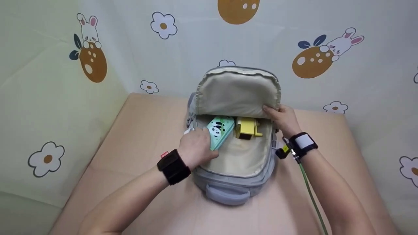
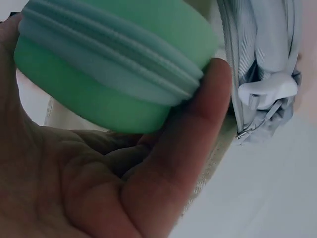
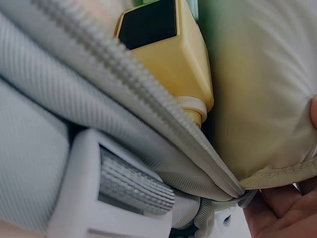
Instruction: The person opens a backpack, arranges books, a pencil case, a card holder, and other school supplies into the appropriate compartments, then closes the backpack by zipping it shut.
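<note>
Green pencil case (image 1: pixel 220 131) with a panda print sits inside the open grey backpack (image 1: pixel 235 182), gripped at its near end by the left hand (image 1: pixel 196 148). Just right of it lies a yellow box (image 1: pixel 247 128). The right hand (image 1: pixel 283 118) pinches the raised flap (image 1: pixel 237 93), which hides the backpack's far interior

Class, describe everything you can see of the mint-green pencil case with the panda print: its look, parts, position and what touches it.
The mint-green pencil case with the panda print is a rounded, oblong box with a paler zip band round its middle; it looks smooth and seems zipped shut. It lies tilted inside the open grey backpack, on the cream lining, just left of a yellow boxy object. The left hand grips its near end, thumb against its side.
</note>
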`<act>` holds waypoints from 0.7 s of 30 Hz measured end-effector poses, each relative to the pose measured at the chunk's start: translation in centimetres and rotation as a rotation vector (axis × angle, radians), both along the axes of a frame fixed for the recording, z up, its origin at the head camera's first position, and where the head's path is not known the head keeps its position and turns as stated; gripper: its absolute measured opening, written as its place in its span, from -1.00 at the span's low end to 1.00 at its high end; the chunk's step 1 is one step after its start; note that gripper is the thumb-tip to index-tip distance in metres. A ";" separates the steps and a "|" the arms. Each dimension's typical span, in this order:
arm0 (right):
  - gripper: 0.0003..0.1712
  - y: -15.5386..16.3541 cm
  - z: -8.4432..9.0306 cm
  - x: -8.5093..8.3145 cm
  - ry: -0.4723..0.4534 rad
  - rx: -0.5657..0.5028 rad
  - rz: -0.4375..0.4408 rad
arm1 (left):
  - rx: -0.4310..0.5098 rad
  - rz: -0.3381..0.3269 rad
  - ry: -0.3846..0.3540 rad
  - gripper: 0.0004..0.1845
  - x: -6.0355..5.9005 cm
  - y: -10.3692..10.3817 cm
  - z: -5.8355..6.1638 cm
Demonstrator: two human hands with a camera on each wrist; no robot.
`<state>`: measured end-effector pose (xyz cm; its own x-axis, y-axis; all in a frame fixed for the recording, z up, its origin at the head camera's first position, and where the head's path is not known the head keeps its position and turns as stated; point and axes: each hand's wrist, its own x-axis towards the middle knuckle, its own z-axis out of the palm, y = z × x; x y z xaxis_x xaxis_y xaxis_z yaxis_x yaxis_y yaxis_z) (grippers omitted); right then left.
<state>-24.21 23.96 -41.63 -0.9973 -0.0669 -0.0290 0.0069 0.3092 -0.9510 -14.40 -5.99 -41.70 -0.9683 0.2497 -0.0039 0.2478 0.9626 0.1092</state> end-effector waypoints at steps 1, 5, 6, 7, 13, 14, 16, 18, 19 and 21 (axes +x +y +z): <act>-0.52 0.0 0.1 0.0 0.000 0.001 0.003 | -0.010 0.007 0.001 -0.32 -0.2 0.4 -0.1; -0.49 0.2 0.2 -0.1 0.004 0.011 0.011 | -0.052 -0.004 0.022 -0.28 -0.9 2.0 -0.6; -0.49 0.2 0.2 -0.1 0.006 0.016 0.013 | -0.056 -0.004 0.023 -0.27 -1.0 2.3 -0.7; -0.49 0.3 0.2 -0.1 0.006 0.017 0.014 | -0.063 -0.006 0.027 -0.25 -1.2 2.7 -0.9; -0.50 0.2 0.1 0.1 0.031 0.005 0.015 | -0.071 0.034 0.018 -0.15 -2.4 4.1 -1.8; -0.50 0.2 0.2 0.1 0.036 0.006 0.017 | -0.066 0.041 0.020 -0.14 -2.6 4.3 -1.9; -0.50 0.3 -0.1 0.1 0.041 0.011 0.017 | -0.049 0.049 0.032 -0.12 -3.0 4.4 -2.3; -0.47 0.5 -1.0 -0.4 0.040 0.006 0.016 | -0.024 0.052 0.049 -0.09 -3.3 4.6 -2.6; -0.45 0.7 -1.5 -0.7 0.041 0.007 0.015 | -0.015 0.054 0.058 -0.08 -3.5 4.6 -2.8; -0.43 0.9 -2.5 -1.2 0.046 0.005 0.009 | 0.005 0.061 0.075 -0.05 -3.8 4.6 -3.3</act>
<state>-25.42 24.88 -44.10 -0.9970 -0.0753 0.0162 -0.0392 0.3143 -0.9485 -18.23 -1.35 -45.01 -0.9793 0.1900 0.0704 0.1963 0.9757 0.0970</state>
